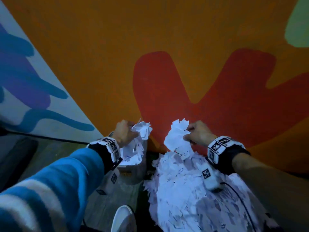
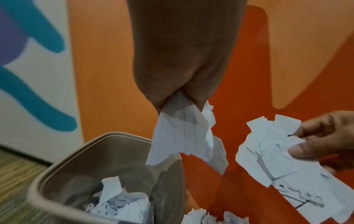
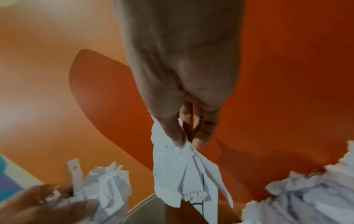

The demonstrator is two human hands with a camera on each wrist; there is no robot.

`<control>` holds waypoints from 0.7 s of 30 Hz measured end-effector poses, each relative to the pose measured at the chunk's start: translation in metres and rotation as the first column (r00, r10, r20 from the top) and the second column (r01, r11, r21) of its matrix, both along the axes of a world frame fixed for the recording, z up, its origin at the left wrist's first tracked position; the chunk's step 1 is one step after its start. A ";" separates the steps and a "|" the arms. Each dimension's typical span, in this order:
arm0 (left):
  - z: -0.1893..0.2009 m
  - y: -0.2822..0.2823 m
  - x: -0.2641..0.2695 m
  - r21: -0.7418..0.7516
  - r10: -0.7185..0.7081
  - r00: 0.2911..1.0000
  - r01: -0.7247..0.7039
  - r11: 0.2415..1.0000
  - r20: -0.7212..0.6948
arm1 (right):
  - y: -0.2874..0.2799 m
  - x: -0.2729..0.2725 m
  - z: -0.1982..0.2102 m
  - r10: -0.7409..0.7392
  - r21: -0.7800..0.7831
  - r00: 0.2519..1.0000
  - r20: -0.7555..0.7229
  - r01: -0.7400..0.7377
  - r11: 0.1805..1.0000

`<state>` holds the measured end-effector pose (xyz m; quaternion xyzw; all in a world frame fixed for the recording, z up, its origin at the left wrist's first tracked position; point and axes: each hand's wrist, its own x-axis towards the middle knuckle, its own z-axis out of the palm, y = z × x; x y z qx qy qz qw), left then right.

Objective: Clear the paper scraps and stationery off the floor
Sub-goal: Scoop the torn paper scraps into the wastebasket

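Observation:
My left hand (image 1: 124,132) grips a bunch of torn white paper scraps (image 1: 142,128) above a grey bin (image 1: 133,171); in the left wrist view the lined scraps (image 2: 184,136) hang from the hand (image 2: 178,97) over the bin rim (image 2: 107,137). My right hand (image 1: 194,133) pinches another bunch of scraps (image 1: 176,136) to the right of the bin, above a large heap of scraps (image 1: 184,190) on the floor. The right wrist view has the thumb and fingers (image 3: 176,133) pinching these scraps (image 3: 184,178). Crumpled paper (image 2: 118,203) lies inside the bin.
An orange and red painted wall (image 1: 167,64) rises right behind the bin and the heap. A white, blue and purple wall panel (image 1: 25,81) stands at the left. My white shoe (image 1: 123,218) is on the grey floor by the heap. A black cable (image 1: 240,198) crosses the heap.

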<state>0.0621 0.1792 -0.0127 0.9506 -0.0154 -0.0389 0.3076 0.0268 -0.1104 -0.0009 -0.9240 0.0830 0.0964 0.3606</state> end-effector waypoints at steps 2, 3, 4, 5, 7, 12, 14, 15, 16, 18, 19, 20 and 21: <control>-0.007 0.018 -0.002 -0.024 0.095 0.994 -0.097 0.995 -0.046 | 0.031 0.005 0.000 -0.007 0.089 1.000 0.024 0.005 0.996; -0.011 0.024 -0.001 -0.036 0.134 0.989 -0.137 0.990 -0.060 | 0.045 0.007 -0.001 -0.013 0.129 0.999 0.034 0.008 0.992; -0.013 0.029 -0.001 -0.050 0.165 0.984 -0.168 0.984 -0.068 | 0.059 0.010 -0.003 -0.021 0.166 0.999 0.047 0.013 0.986; -0.014 0.033 0.002 -0.062 0.187 0.980 -0.191 0.980 -0.071 | 0.072 0.013 -0.005 -0.027 0.199 0.998 0.053 0.015 0.980; -0.016 0.039 0.009 -0.081 0.219 0.972 -0.225 0.971 -0.083 | 0.096 0.019 -0.012 -0.043 0.250 0.998 0.055 0.028 0.968; -0.020 0.055 0.027 -0.098 0.290 0.948 -0.303 0.948 -0.130 | 0.146 0.034 -0.030 -0.020 0.302 0.999 0.038 0.007 0.953; -0.023 0.060 0.030 -0.110 0.305 0.941 -0.322 0.940 -0.150 | 0.158 0.038 -0.041 -0.013 0.282 0.999 0.047 -0.001 0.959; -0.025 0.063 0.031 -0.123 0.302 0.939 -0.323 0.938 -0.164 | 0.164 0.040 -0.047 -0.005 0.268 0.998 0.056 -0.010 0.963; -0.028 0.065 0.031 -0.139 0.293 0.940 -0.319 0.938 -0.177 | 0.169 0.042 -0.053 0.000 0.258 0.998 0.062 -0.016 0.966; -0.033 0.068 0.031 -0.168 0.273 0.939 -0.310 0.936 -0.208 | 0.175 0.043 -0.062 0.013 0.257 0.999 0.049 -0.025 0.966; -0.034 0.069 0.030 -0.181 0.262 0.938 -0.305 0.935 -0.224 | 0.178 0.044 -0.064 0.030 0.261 0.999 0.035 -0.038 0.964; -0.035 0.070 0.029 -0.192 0.254 0.938 -0.302 0.934 -0.238 | 0.180 0.045 -0.067 0.056 0.257 0.998 0.014 -0.058 0.965; -0.037 0.071 0.029 -0.200 0.250 0.937 -0.301 0.932 -0.244 | 0.181 0.044 -0.067 0.084 0.248 0.996 -0.015 -0.078 0.966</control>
